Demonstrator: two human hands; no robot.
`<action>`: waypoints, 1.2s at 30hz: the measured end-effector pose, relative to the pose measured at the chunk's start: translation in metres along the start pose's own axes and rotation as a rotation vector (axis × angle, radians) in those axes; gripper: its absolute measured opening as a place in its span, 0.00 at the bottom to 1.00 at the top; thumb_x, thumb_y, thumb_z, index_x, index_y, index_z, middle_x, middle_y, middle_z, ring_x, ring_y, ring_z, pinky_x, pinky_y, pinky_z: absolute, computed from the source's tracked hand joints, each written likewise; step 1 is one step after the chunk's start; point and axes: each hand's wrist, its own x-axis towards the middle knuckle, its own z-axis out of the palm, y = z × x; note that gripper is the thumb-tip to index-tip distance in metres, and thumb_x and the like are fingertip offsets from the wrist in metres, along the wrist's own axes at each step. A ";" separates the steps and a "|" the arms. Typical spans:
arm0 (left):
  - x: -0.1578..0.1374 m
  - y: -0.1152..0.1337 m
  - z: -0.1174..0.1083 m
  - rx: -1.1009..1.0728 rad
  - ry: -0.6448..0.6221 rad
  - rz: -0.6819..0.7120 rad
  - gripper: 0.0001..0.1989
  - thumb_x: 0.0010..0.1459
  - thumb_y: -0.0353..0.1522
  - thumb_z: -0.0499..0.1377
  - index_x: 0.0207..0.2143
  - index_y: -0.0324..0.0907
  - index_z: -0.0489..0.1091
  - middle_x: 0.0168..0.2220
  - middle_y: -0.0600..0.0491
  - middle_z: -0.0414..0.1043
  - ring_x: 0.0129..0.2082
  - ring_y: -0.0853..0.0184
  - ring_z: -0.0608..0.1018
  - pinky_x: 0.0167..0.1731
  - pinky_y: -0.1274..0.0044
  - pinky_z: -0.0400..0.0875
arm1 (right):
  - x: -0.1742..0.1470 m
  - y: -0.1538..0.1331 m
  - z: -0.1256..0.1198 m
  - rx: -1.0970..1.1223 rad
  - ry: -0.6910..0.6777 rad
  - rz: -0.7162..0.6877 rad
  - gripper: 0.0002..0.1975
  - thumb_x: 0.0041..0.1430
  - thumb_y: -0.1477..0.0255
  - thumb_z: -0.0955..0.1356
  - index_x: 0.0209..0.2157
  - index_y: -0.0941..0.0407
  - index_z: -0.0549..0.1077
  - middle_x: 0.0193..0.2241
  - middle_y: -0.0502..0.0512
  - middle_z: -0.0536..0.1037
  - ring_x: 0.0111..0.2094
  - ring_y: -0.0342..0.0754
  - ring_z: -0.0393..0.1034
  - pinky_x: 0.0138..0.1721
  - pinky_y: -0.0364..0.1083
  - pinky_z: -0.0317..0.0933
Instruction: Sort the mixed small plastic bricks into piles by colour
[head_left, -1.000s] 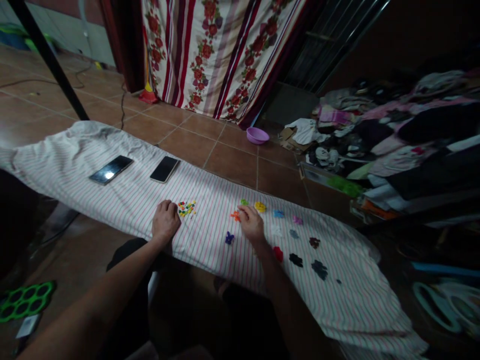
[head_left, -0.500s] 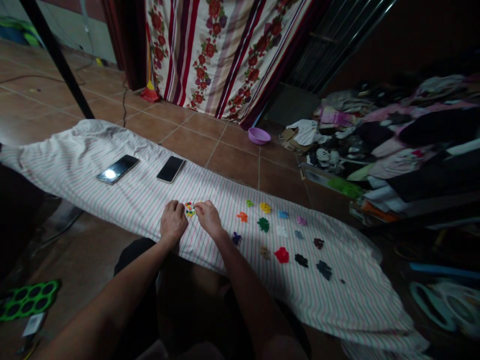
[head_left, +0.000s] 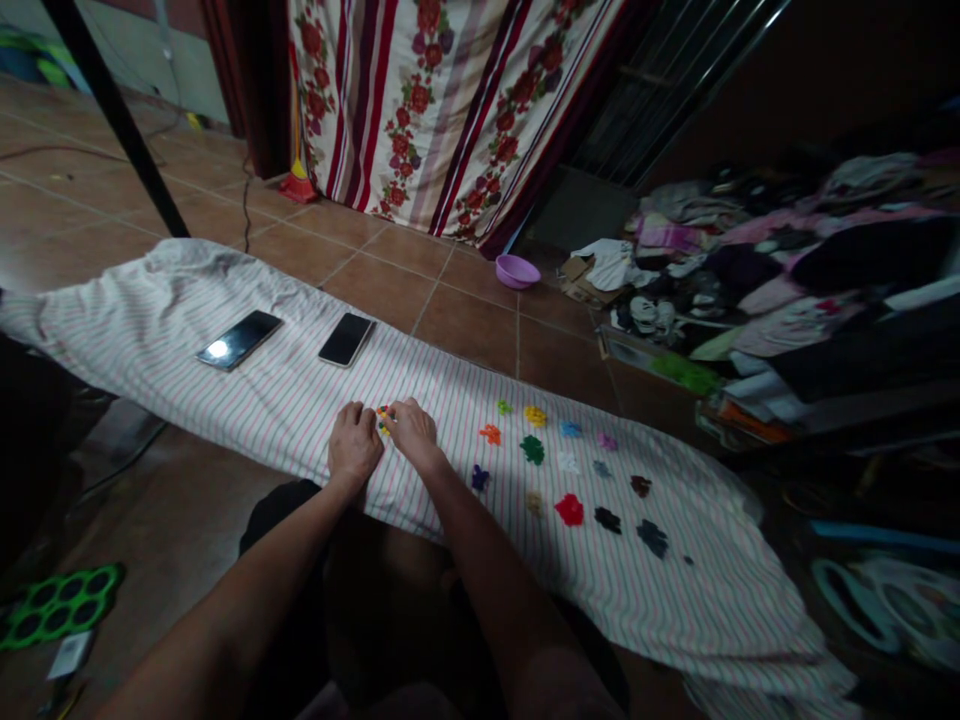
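Note:
A small patterned cluster of red, yellow and green bits (head_left: 385, 419) lies on the striped cloth (head_left: 427, 375) between my hands. My left hand (head_left: 355, 442) is closed, its curled fingers at the cluster's left edge. From the right, my right hand (head_left: 412, 428) reaches over the cluster with fingers pinched together. It covers part of the cluster, and whatever is in the pinch is hidden. Sorted heaps of tiny pieces lie to the right: orange (head_left: 490, 434), dark green (head_left: 532, 449), yellow (head_left: 535, 415), purple (head_left: 480, 479) and red (head_left: 570, 510), among several others.
Two phones, one with a bright reflection (head_left: 238, 340) and one dark (head_left: 346, 340), lie on the cloth at the left. Beyond the far edge, a pink basin (head_left: 517, 271) stands on the tiled floor. Clothes (head_left: 810, 240) are piled at right. A green rack (head_left: 60, 604) is at lower left.
My right hand has shifted slightly left over the cluster and covers more of it. My left hand sits slightly further right in view; the whole scene has shifted a little.

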 end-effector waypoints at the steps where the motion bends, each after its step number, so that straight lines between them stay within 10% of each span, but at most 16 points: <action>1: 0.000 0.000 0.000 -0.006 0.001 -0.001 0.09 0.58 0.27 0.50 0.36 0.41 0.70 0.45 0.42 0.69 0.48 0.57 0.69 0.49 0.66 0.67 | 0.001 0.000 0.000 -0.010 -0.004 0.001 0.11 0.64 0.63 0.64 0.44 0.51 0.74 0.42 0.55 0.73 0.40 0.46 0.71 0.39 0.43 0.61; 36: 0.000 0.000 -0.001 0.013 0.017 0.017 0.09 0.57 0.27 0.51 0.36 0.40 0.70 0.44 0.41 0.69 0.47 0.55 0.69 0.49 0.65 0.67 | -0.021 0.048 0.027 0.640 0.334 0.136 0.04 0.57 0.68 0.66 0.33 0.52 0.73 0.31 0.48 0.79 0.34 0.43 0.75 0.39 0.43 0.67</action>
